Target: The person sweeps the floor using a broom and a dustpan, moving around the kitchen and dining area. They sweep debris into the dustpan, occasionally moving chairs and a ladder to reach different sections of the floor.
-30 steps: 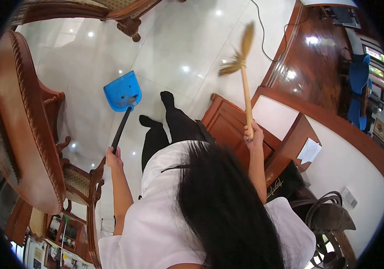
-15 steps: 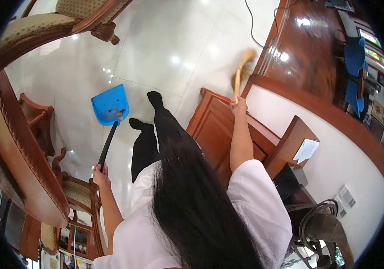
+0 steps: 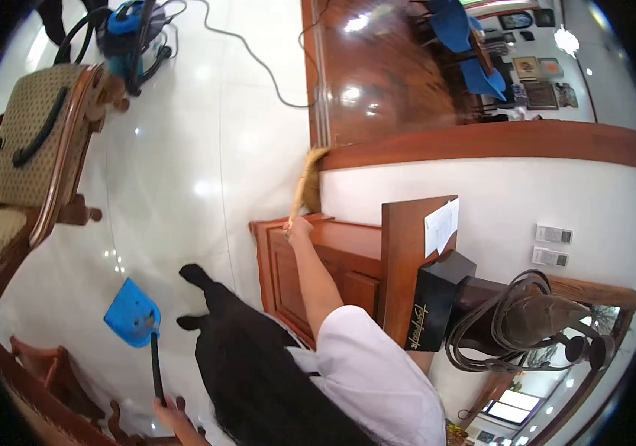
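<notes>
Low in the view, my left hand (image 3: 174,415) is wrapped round the black handle of a blue dustpan (image 3: 129,308). Grey-brown dirt lies inside the pan near the handle, and the pan is at or close to the pale tiled floor. Reaching out to the right, my right hand (image 3: 300,229) grips the light wooden handle of a broom (image 3: 302,190). The broom's bristles, partly hidden, are in the corner between a reddish wooden cabinet (image 3: 340,245) and the white wall (image 3: 407,182), by the doorway edge.
Upholstered chairs (image 3: 35,149) stand on the left, with a blue vacuum cleaner (image 3: 126,37) beyond. A dark cord (image 3: 258,63) runs over the tiles to the brown wooden floor (image 3: 385,82). A black box (image 3: 437,301) and a brown sculpture (image 3: 541,320) are at the right.
The view has turned right, bringing the vacuum cleaner into sight. The broom's bristles have moved into the corner beside the cabinet. Both hands keep their holds.
</notes>
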Action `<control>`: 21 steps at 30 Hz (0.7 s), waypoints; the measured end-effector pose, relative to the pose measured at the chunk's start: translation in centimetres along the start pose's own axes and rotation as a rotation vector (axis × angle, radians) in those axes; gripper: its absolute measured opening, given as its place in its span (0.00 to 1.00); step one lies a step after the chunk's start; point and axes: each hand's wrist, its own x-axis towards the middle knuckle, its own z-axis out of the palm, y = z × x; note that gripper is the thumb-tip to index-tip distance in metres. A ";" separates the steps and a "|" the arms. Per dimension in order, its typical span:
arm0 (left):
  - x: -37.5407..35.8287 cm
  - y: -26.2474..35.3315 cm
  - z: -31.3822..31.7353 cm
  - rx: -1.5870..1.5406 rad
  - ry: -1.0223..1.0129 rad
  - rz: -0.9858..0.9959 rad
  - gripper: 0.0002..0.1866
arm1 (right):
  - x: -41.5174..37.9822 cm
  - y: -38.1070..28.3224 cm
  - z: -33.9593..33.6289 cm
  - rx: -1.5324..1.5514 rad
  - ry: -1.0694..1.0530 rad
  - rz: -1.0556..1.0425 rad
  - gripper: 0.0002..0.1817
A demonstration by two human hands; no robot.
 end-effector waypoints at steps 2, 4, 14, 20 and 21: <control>-6.6 4.4 3.9 0.045 0.038 -0.073 0.22 | 1.2 -0.5 1.4 -0.009 0.020 0.034 0.06; -3.2 3.9 2.6 0.001 0.054 0.025 0.16 | 1.9 -0.2 1.8 -0.342 -0.242 -0.130 0.07; 5.0 4.2 5.2 0.075 -0.154 0.198 0.19 | -9.1 2.8 -1.3 -0.325 -0.536 -0.072 0.18; 6.1 6.3 11.1 0.119 -0.216 0.169 0.19 | -11.0 1.3 0.0 -0.316 -0.524 0.078 0.18; 6.0 6.5 11.8 0.126 -0.208 0.175 0.19 | -10.4 1.2 0.4 -0.347 -0.532 0.091 0.18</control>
